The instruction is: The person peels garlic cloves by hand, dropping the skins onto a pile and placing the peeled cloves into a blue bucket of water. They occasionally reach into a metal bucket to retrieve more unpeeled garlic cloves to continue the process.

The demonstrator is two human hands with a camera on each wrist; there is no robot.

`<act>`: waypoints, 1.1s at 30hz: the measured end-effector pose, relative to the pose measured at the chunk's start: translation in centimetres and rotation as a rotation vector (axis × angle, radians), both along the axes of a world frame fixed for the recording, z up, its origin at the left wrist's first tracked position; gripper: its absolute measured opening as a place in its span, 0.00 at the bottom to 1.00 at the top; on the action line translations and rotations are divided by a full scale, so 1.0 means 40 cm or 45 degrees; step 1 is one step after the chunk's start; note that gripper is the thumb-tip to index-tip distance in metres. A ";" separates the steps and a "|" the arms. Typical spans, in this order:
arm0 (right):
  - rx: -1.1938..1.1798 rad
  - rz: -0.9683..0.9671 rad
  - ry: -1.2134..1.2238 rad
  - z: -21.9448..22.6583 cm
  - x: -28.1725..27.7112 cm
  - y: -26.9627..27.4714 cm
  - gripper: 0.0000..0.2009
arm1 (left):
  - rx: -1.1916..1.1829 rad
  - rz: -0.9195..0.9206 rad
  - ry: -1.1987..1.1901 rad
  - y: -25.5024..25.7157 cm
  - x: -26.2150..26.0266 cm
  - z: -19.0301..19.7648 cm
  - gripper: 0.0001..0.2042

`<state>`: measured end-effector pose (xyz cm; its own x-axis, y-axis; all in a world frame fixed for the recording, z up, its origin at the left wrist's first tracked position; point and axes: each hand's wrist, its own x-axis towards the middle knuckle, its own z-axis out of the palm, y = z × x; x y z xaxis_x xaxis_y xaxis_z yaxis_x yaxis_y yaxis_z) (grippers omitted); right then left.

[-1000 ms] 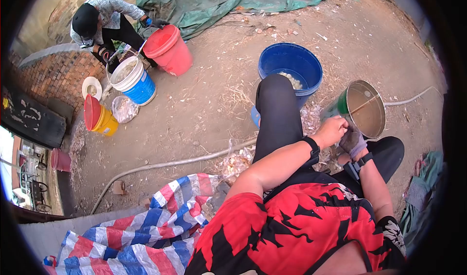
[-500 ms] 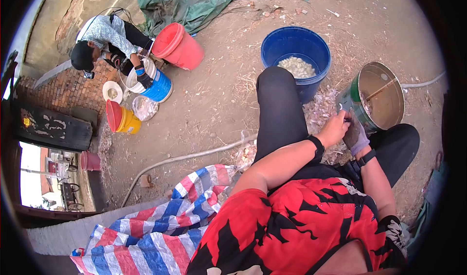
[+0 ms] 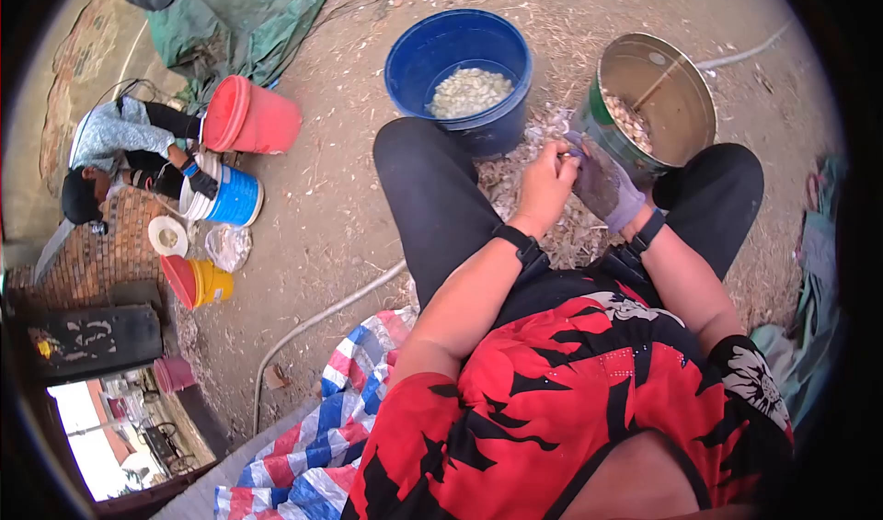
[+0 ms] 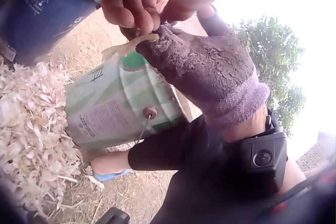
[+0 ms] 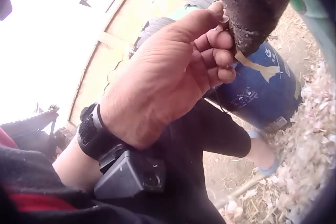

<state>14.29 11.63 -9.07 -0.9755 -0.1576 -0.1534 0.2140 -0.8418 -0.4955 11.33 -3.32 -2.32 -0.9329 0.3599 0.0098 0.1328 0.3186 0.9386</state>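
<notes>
Both hands meet in front of the knees, fingertips together over the pile of garlic skins [image 3: 501,175]. My bare left hand [image 3: 544,189] has its fingers curled in, its thumb and fingertips pinching at a small garlic clove [image 5: 225,19] that is mostly hidden. My right hand [image 3: 607,189], in a dirty grey-purple glove, grips the clove from the other side. A pale strip of skin [image 4: 126,48] dangles from the gloved fingertips. Just beyond stand a blue bucket [image 3: 414,92] of peeled cloves [image 3: 469,92] and a tilted green metal pail [image 3: 589,120] holding unpeeled cloves [image 3: 625,120] in murky water.
Another person [image 3: 124,143] bends over a blue-and-white bucket [image 3: 235,196] at the left, near a red bucket [image 3: 267,115] and a yellow bucket [image 3: 213,281]. A hose [image 3: 336,308] crosses the ground. Striped sheeting [image 3: 317,446] lies at the near left.
The head view has swung, bringing the buckets higher and further left. The hands stay together at the clove. The other person has bent down and reached into the blue-and-white bucket.
</notes>
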 end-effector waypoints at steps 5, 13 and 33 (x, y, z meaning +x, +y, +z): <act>0.157 -0.114 0.104 0.149 0.045 -0.010 0.17 | 0.544 -0.105 -0.692 -0.023 -0.026 0.036 0.12; 0.410 0.005 0.088 0.176 0.066 0.013 0.18 | 0.625 -0.264 -0.664 -0.030 -0.020 0.070 0.15; 0.443 -0.012 -0.091 0.174 0.073 0.016 0.19 | 0.251 -0.306 -0.260 -0.037 -0.012 0.062 0.11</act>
